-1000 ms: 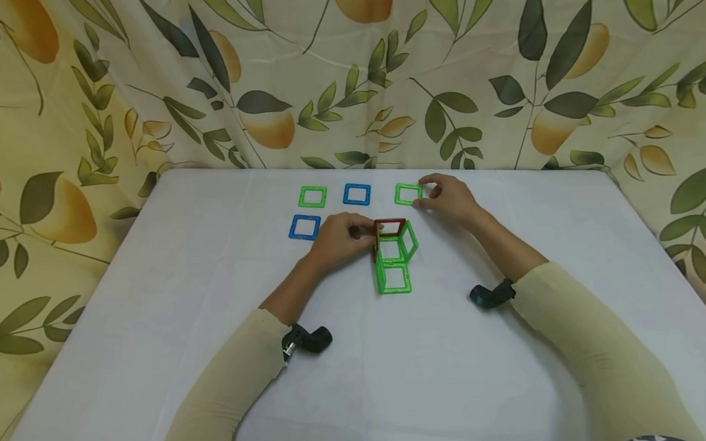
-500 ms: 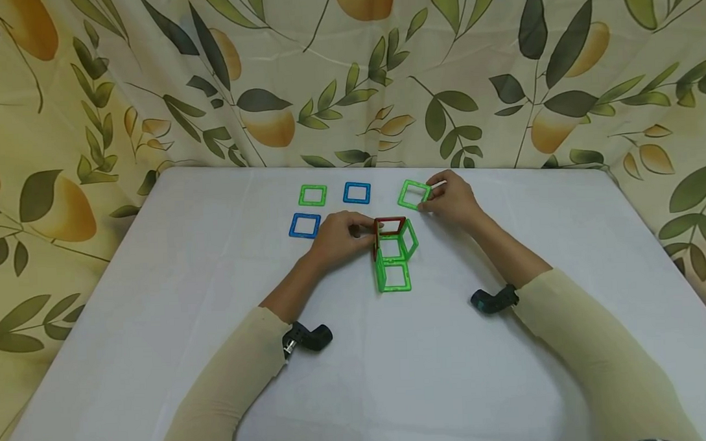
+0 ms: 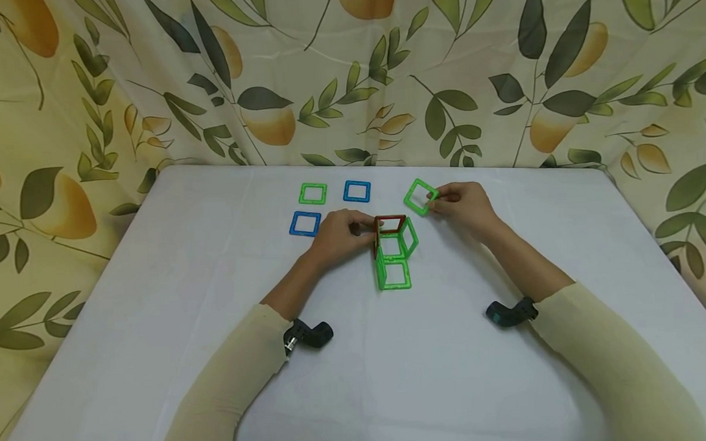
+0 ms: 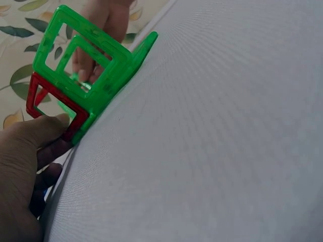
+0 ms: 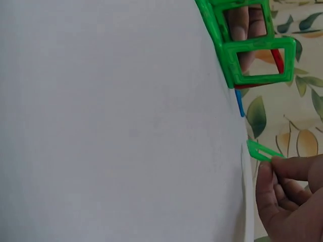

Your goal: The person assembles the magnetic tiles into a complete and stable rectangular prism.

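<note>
In the head view, a small structure of square magnetic tiles stands mid-table: green tiles (image 3: 396, 286) lying flat and upright, and red tiles (image 3: 390, 217) at its back and left. My left hand (image 3: 342, 237) pinches the left red tile (image 4: 60, 96), thumb on the near face; the left wrist view shows this closely. To the right of the structure, my right hand (image 3: 466, 209) holds a loose green square tile (image 3: 411, 190) between thumb and fingers by its right corner. That tile is turned like a diamond and appears tilted off the table in the right wrist view (image 5: 252, 150).
Beyond the left hand lie a blue tile (image 3: 304, 214), a green tile (image 3: 313, 185) and another blue tile (image 3: 357, 182), all flat. A white cloth (image 3: 393, 375) covers the table. Behind its far edge hangs a patterned curtain (image 3: 335, 52).
My right hand has taken the green tile from its flat spot, turned it and brought it slightly right and nearer. The left hand and the structure stay in place.
</note>
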